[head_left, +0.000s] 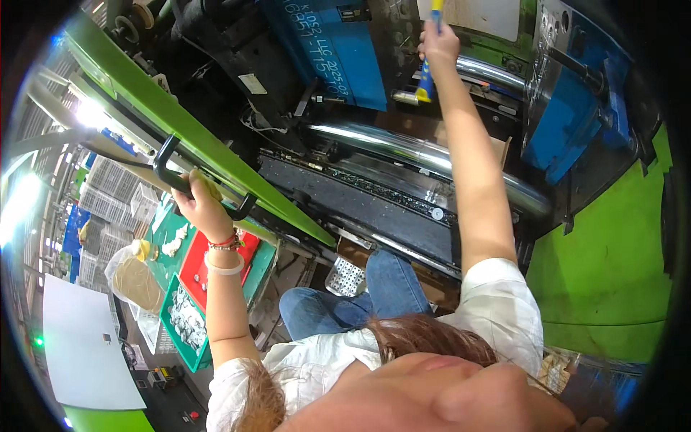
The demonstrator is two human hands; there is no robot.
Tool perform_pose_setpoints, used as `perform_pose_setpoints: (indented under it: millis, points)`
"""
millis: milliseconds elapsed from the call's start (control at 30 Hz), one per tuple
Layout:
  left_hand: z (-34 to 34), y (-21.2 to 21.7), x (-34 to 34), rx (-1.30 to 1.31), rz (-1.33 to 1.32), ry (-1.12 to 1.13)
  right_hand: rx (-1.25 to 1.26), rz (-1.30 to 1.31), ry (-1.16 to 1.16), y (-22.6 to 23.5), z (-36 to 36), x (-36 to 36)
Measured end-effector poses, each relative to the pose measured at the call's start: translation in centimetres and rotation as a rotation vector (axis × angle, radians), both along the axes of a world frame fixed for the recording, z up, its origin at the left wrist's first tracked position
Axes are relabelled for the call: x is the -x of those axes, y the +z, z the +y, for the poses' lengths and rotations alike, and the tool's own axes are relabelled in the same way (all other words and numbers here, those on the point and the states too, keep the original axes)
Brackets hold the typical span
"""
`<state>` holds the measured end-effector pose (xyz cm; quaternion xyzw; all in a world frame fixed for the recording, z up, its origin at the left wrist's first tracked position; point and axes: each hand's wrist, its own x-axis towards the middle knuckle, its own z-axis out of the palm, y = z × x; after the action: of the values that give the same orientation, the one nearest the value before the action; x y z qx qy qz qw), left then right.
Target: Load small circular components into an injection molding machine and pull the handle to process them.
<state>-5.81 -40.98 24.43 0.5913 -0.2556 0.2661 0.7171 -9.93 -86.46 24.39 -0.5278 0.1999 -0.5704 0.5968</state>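
Note:
My left hand (199, 209) is closed around the black bar handle (173, 173) on the green sliding door (194, 144) of a large machine. My right arm stretches far forward into the machine's opening. There my right hand (440, 47) grips a hammer (426, 81) with a blue-and-yellow handle, its fingers wrapped round the middle. The hammer's head hangs below the hand, beside a blue mould block (338, 43). Whether the head touches anything, I cannot tell.
Polished steel tie bars (389, 144) cross the machine. Another blue block (568, 129) stands right, above a green panel (604, 266). On the left, a green table (160, 241) bears a red tray (194, 263) and a teal crate (173, 320) of small parts. A perforated basket (345, 277) stands below.

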Motion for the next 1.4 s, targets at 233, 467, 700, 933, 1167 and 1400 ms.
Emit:
perform_pose_setpoints:
  millis: [233,467,700,933,1167,1400]
  points:
    - [0.3,-0.5,-0.7,-0.015,-0.029,-0.012,0.06,0.077,0.115,-0.6,2.2,-1.2]
    - [-0.2,-0.2,-0.5,-0.025,-0.042,0.011,-0.034,0.028,-0.02,-0.2,2.3,-1.4]
    - [-0.1,-0.4,-0.4,-0.005,-0.029,0.015,-0.145,-0.21,-0.053,0.1,-0.7,-0.4]
    - [0.4,-0.6,-0.5,-0.012,-0.021,-0.01,0.079,0.117,0.167,-1.8,-0.3,-1.2]
    - [-0.3,-0.2,-0.6,0.004,-0.032,0.0,-0.266,-0.382,-0.179,0.7,-4.5,-3.8]
    - [0.0,-0.5,-0.2,0.041,0.009,0.004,0.026,-0.069,0.276,-0.7,-7.8,-1.6]
